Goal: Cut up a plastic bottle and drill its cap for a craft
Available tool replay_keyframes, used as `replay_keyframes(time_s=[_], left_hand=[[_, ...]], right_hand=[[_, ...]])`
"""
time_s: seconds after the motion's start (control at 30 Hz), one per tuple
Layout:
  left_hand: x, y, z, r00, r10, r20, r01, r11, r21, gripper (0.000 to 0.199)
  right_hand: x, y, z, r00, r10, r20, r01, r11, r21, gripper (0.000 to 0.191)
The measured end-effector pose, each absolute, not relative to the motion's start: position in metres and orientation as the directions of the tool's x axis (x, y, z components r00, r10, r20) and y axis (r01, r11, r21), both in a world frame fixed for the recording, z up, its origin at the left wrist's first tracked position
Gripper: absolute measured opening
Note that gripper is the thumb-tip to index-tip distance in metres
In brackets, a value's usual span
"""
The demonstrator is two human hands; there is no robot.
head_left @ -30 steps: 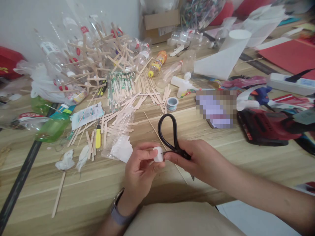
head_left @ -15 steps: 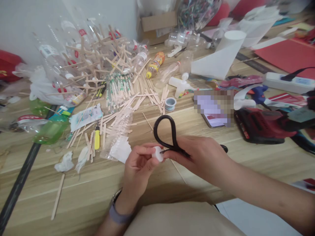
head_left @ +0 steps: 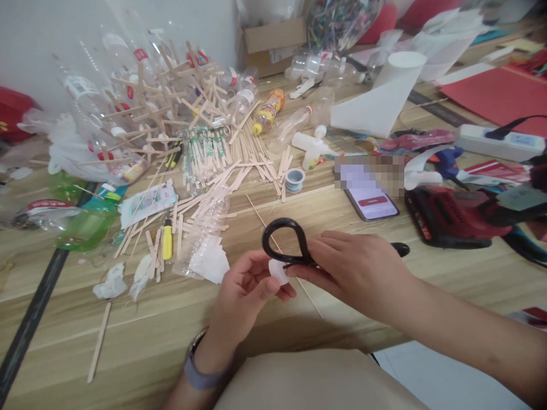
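Low over the near part of the table, my left hand (head_left: 250,290) pinches a small white bottle cap (head_left: 278,273) between thumb and fingers. My right hand (head_left: 354,267) is wrapped round what look like black-handled scissors (head_left: 265,242). One big handle loop stands out to the left above the cap, and another black end shows past my knuckles on the right. A thin part of the scissors meets the cap's right side; whether it goes in I cannot tell. My right hand hides most of the blades.
A clear cut bottle (head_left: 205,228), a yellow-handled screwdriver (head_left: 167,239) and many wooden sticks (head_left: 252,162) lie to the left. Beyond my hands are a wire spool (head_left: 294,180) and a phone (head_left: 371,199). A red power tool (head_left: 453,219) lies at right.
The scissors' loop has tipped lower and slightly left. My left fingers have shifted round the cap, with fingertips now showing below it. My right hand stays on the scissors.
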State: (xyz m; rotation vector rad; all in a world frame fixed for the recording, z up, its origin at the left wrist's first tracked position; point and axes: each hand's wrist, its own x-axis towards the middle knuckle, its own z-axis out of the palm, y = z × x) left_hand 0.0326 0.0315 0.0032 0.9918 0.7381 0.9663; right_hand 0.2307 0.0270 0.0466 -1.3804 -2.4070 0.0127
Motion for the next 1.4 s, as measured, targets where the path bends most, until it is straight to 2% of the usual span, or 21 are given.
replay_keyframes(time_s=[0.2,0.33,0.47,0.63,0.73,0.8,0.9,1.0,1.1,1.23,1.4], left_hand=[[0.034,0.031,0.002,0.365,0.924,-0.116,-0.347,0.25,0.904,0.024],[0.035,0.027,0.004,0.309,0.949,-0.065,-0.311,0.165,0.936,0.027],[0.035,0.024,0.004,0.244,0.969,0.04,-0.229,0.017,0.973,0.023],[0.032,0.021,-0.006,0.238,0.945,0.225,-0.149,-0.193,0.97,0.029],[0.033,0.021,-0.01,0.241,0.924,0.297,-0.13,-0.273,0.953,0.029],[0.035,0.021,-0.011,0.245,0.93,0.273,-0.182,-0.233,0.955,0.026],[0.037,0.024,-0.009,0.288,0.945,0.155,-0.342,-0.049,0.938,0.022],[0.037,0.027,-0.008,0.378,0.924,0.059,-0.438,0.122,0.89,0.021],[0.035,0.029,-0.009,0.427,0.904,0.01,-0.449,0.202,0.871,0.02],[0.034,0.027,-0.009,0.4,0.917,-0.004,-0.425,0.19,0.885,0.02],[0.038,0.026,-0.005,0.325,0.944,0.059,-0.384,0.075,0.92,0.019]], right_hand=[[0.227,0.024,0.039,-0.403,0.896,0.188,0.821,0.445,-0.358,0.041],[0.223,0.022,0.038,-0.29,0.956,0.028,0.791,0.256,-0.556,0.034],[0.22,0.024,0.042,-0.237,0.956,-0.171,0.686,0.041,-0.727,0.034],[0.219,0.024,0.04,-0.302,0.886,-0.352,0.453,-0.191,-0.871,0.039],[0.22,0.024,0.038,-0.325,0.842,-0.43,0.426,-0.275,-0.862,0.043],[0.222,0.024,0.038,-0.301,0.875,-0.379,0.508,-0.189,-0.84,0.042],[0.227,0.024,0.041,-0.264,0.956,-0.13,0.709,0.101,-0.698,0.037],[0.232,0.024,0.044,-0.329,0.937,0.117,0.802,0.343,-0.488,0.036],[0.235,0.023,0.044,-0.401,0.893,0.204,0.809,0.449,-0.378,0.039],[0.233,0.023,0.042,-0.401,0.901,0.162,0.837,0.433,-0.334,0.041],[0.229,0.022,0.04,-0.29,0.957,-0.033,0.837,0.237,-0.494,0.033]])
